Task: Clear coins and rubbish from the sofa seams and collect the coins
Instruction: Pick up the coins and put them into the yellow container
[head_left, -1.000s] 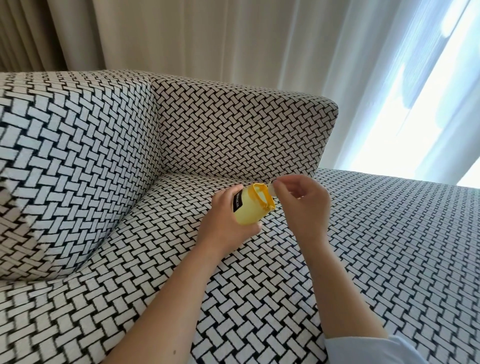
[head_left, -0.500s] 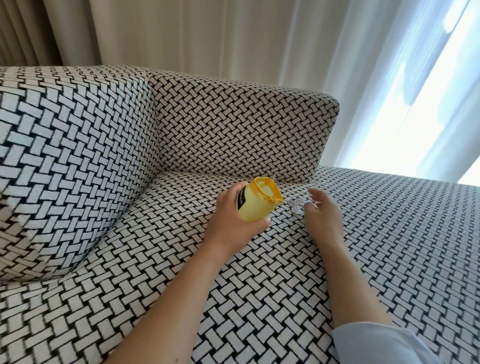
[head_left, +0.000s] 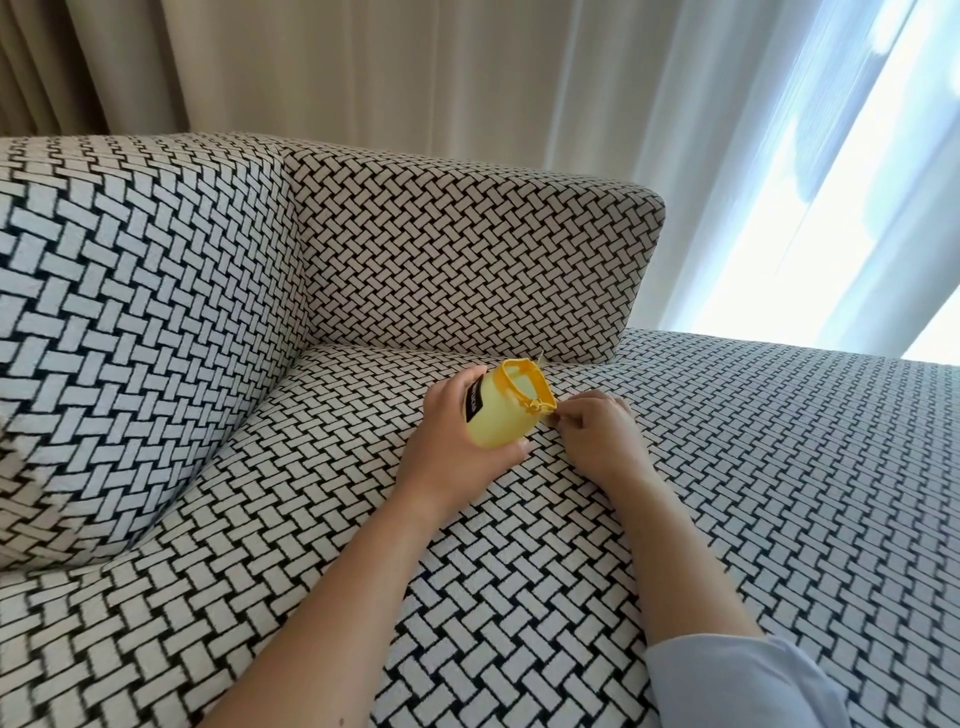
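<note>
Right hand has come off the seat, where it lay by a shiny scrap half a second ago. It is now at the yellow pouch, my fingers curled and the tips pinched together against the zip pull. I cannot tell what they hold, if anything. The scrap is out of sight. My left hand is as before, wrapped round the pouch. Its mouth is open and tilted right, just above the sofa seat, near the seam under the back cushion.
</note>
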